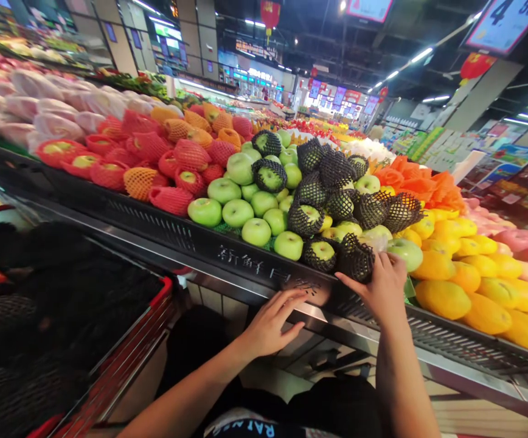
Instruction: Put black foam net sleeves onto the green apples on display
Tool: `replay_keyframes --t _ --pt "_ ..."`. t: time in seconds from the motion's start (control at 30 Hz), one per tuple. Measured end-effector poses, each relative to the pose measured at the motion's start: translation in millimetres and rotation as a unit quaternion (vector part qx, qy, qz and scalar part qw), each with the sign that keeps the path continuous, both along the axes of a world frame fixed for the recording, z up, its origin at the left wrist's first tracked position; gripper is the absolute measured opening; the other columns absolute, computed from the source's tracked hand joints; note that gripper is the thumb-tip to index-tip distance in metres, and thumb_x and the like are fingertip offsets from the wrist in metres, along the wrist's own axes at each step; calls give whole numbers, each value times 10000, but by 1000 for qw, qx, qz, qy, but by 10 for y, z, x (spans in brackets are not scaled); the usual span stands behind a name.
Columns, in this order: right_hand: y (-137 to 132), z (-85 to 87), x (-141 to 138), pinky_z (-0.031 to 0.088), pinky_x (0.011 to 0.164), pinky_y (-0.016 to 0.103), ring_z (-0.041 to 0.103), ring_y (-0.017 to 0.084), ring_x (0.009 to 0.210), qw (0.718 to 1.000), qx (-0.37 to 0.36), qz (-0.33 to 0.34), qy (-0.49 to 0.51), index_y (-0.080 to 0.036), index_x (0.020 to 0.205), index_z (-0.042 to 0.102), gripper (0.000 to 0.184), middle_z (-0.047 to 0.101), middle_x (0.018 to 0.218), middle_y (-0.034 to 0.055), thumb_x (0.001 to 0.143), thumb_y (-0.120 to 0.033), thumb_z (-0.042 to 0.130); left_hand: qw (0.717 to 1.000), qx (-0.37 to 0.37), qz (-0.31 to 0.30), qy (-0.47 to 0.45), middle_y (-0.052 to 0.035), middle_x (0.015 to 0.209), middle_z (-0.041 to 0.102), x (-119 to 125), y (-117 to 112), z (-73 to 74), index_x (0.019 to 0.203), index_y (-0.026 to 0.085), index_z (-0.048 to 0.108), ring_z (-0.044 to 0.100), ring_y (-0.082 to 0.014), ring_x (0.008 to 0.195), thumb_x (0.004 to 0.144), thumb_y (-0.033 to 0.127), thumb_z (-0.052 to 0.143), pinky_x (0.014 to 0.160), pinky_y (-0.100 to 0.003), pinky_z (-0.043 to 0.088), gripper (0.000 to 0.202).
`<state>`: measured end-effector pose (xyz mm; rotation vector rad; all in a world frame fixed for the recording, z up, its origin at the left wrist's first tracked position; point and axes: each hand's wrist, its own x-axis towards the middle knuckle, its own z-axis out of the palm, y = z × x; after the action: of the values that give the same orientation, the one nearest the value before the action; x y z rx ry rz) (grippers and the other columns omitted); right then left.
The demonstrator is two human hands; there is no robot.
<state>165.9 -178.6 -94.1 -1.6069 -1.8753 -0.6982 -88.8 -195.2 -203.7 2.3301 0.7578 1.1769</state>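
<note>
My right hand (385, 283) is at the front edge of the display, its thumb and fingers around a fruit in a black foam net (355, 258). Its fingertips are partly hidden against the fruit, close to a bare green apple (405, 254). Stretched out with fingers apart, my left hand (270, 322) is empty and lies against the black tray edge (255, 261). Just above it sits another black-netted apple (320, 254) with its green top showing. Bare green apples (255, 232) are piled to the left, and more black-netted ones (337, 167) are heaped behind.
Red-netted fruit (145, 149) fills the left of the display. Yellow mangoes or papayas (441, 298) lie at the right, with orange wrapping (428, 182) behind. A red-rimmed shopping cart (131, 340) holding dark netting stands at lower left. Price screens (505, 24) hang overhead.
</note>
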Motion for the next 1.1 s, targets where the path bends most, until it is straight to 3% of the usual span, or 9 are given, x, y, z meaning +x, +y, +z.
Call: replay_keyframes --t 0.1,0.2,0.33,0.47,0.6,0.7,0.83,1.0,1.1 --pt "10 -78 -6 341 1051 579 435 423 1286 1000 -10 -6 -16 -81 1393 482 904 574 1304 233 871 -813 401 998 53 33 -31 -118 1346 604 28 87 5 1415 245 461 573 -231 1259 908 163 587 1088 -428 489 528" --pt "-29 -183 -34 292 1086 554 367 406 1382 999 6 -31 -40 -67 1439 432 849 486 1458 237 941 -746 326 982 141 67 -103 -107 1246 651 119 244 199 1300 225 554 598 -213 1159 876 101 585 1004 -397 526 443" --pt "-30 -349 -108 262 1080 555 316 396 1438 993 57 -93 -46 -49 1443 426 756 475 1497 234 991 -649 341 947 248 119 -163 -90 1246 660 346 627 929 1123 225 635 592 -224 1158 865 144 572 1043 -440 488 278" --pt "10 -475 -250 232 1068 577 338 408 1422 976 115 -183 7 -93 1342 535 681 492 1497 199 975 -644 375 956 199 214 -33 -107 1526 473 675 1180 1708 1017 186 709 390 -309 1416 863 205 565 1171 -502 353 212" --pt "45 -530 -299 270 1041 565 388 403 1390 968 154 -200 22 -118 1252 591 639 533 1455 200 942 -652 427 949 107 276 107 -207 1546 434 881 1579 1973 1050 92 718 302 -413 1473 852 260 601 1208 -596 241 286" --pt "83 -559 -261 280 1051 562 395 400 1389 968 163 -188 24 -121 1243 592 617 532 1448 210 920 -636 488 948 118 280 95 -225 1503 482 824 1565 1930 1228 59 637 344 -410 1452 871 279 586 1216 -625 186 422" --pt "100 -558 -209 283 1071 574 408 394 1386 975 168 -137 46 -113 1365 512 676 535 1438 220 906 -608 550 943 244 218 -56 -214 1529 455 533 1103 1691 1389 101 485 411 -330 1429 895 250 572 1183 -561 318 524" --pt "-286 -573 -229 294 1099 635 353 410 1419 948 217 73 222 -141 1489 397 711 348 1553 239 923 -546 544 927 327 60 -177 -108 1203 726 146 272 1064 1075 194 631 668 -213 1156 892 118 596 949 -371 566 201" --pt "-704 -840 -274 325 1096 607 465 374 1333 904 227 161 324 -200 1360 559 497 492 1440 180 908 -405 593 944 251 -16 -215 -77 991 782 33 -50 642 905 185 637 735 -184 955 871 125 654 802 -294 603 71"
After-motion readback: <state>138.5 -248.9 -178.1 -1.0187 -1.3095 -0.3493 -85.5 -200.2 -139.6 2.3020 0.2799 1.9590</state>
